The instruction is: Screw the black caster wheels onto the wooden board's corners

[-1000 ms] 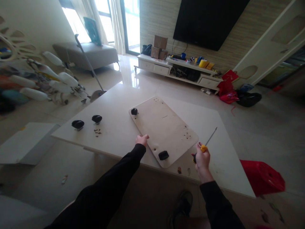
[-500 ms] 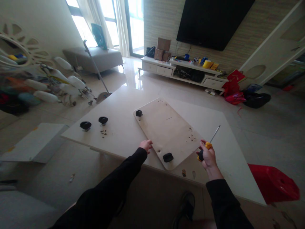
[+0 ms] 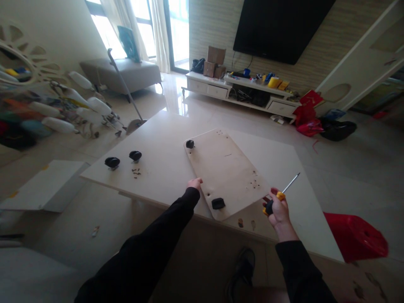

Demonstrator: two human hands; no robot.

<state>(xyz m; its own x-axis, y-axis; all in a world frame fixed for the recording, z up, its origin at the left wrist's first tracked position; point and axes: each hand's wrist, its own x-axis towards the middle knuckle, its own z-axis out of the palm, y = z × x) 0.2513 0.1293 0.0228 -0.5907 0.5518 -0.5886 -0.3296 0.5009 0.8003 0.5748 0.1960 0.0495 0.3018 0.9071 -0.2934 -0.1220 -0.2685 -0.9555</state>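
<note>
A flat wooden board (image 3: 227,176) with rounded corners lies on the white table (image 3: 158,147). One black caster wheel (image 3: 190,144) is at its far left corner and another caster (image 3: 217,203) at its near corner. Small holes show at the other two corners. My left hand (image 3: 195,183) is closed on the board's left edge. In my right hand (image 3: 279,209) is a screwdriver with a yellow and black handle (image 3: 269,207), its shaft pointing up and away. The fingers of that hand are by the board's right corner; whether they touch it, I cannot tell.
Two loose casters (image 3: 112,162) stand on the table's left, with several screws (image 3: 136,171) beside them. Small flat pieces (image 3: 240,222) lie near the front edge. A red stool (image 3: 356,237) is right of the table, a white box (image 3: 47,185) on the floor at left.
The board has turned clockwise on the table: its far end has shifted right, its near end slightly left. My left hand has moved forward with its edge. The screwdriver has moved a little right.
</note>
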